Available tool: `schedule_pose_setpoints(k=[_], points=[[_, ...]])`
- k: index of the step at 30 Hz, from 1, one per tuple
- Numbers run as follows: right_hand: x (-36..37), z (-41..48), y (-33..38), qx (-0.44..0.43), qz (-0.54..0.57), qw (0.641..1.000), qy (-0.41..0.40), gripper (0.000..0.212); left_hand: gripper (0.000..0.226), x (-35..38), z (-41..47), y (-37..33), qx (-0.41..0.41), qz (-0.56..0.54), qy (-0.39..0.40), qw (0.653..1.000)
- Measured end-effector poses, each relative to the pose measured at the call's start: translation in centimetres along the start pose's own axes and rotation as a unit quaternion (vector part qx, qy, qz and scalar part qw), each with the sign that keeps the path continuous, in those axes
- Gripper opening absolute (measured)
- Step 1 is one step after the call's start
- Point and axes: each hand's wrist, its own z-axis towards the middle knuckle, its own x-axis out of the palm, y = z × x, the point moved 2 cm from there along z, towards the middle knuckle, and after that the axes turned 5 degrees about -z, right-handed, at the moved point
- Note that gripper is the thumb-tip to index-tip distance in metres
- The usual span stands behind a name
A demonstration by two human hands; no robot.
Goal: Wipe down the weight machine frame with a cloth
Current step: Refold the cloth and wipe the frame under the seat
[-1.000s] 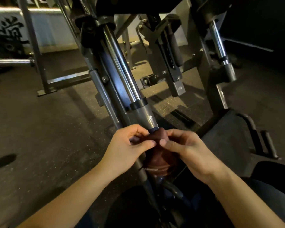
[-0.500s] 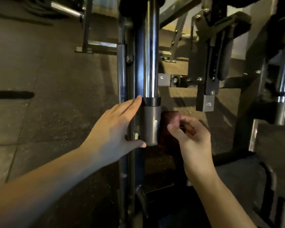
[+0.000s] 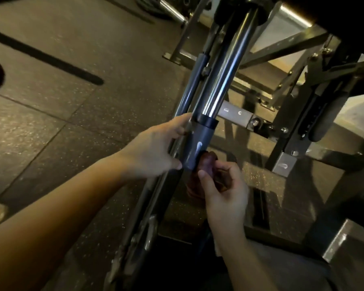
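The rubber floor (image 3: 51, 127) fills the left half of the view and carries the weight machine frame (image 3: 298, 143), whose grey struts and brackets spread across the right side. A polished chrome tube (image 3: 225, 74) slopes from the top centre down toward the middle, where it enters a dark grey sleeve (image 3: 198, 143) capped by a black collar (image 3: 207, 120). The left forearm (image 3: 61, 206) enters from the lower left edge and extends up and to the right. The left hand (image 3: 153, 150) lies against the left side of the sleeve with fingers straight and reaching up to the collar, thumb at the sleeve's lower end; it grips nothing. The right forearm (image 3: 250, 259) rises from the bottom edge. The right hand (image 3: 223, 187) has curled fingers and thumb clamped around a bunched reddish-brown cloth (image 3: 206, 162). The cloth sits just below and right of the sleeve's lower end, touching it.
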Motion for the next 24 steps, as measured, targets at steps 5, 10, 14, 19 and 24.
schedule_pose_setpoints(k=[5, 10, 14, 19, 24], points=[[0.1, -0.5, -1.1, -0.042, 0.004, 0.999, -0.001, 0.023, 0.071, 2.5, -3.0, 0.2, -0.103, -0.092, -0.139, 0.981], [-0.3, 5.0, 1.7, -0.064, -0.057, 0.995, -0.058, 0.026, 0.060, 3.1, -2.7, -0.6, -0.103, -0.012, -0.139, 0.985], [0.2, 2.2, 0.2, -0.084, -0.089, 0.992, -0.032, 0.027, 0.064, 3.6, -3.1, -0.4, -0.063, 0.010, -0.136, 0.989], [0.2, -0.3, -1.8, -0.129, -0.093, 0.987, 0.003, 0.027, 0.064, 3.2, -3.0, -0.5, -0.047, 0.007, -0.132, 0.990], [-0.7, 5.5, 1.8, -0.167, -0.137, 0.974, -0.066, 0.021, 0.063, 3.2, -2.8, -0.3, -0.048, 0.045, -0.112, 0.992]])
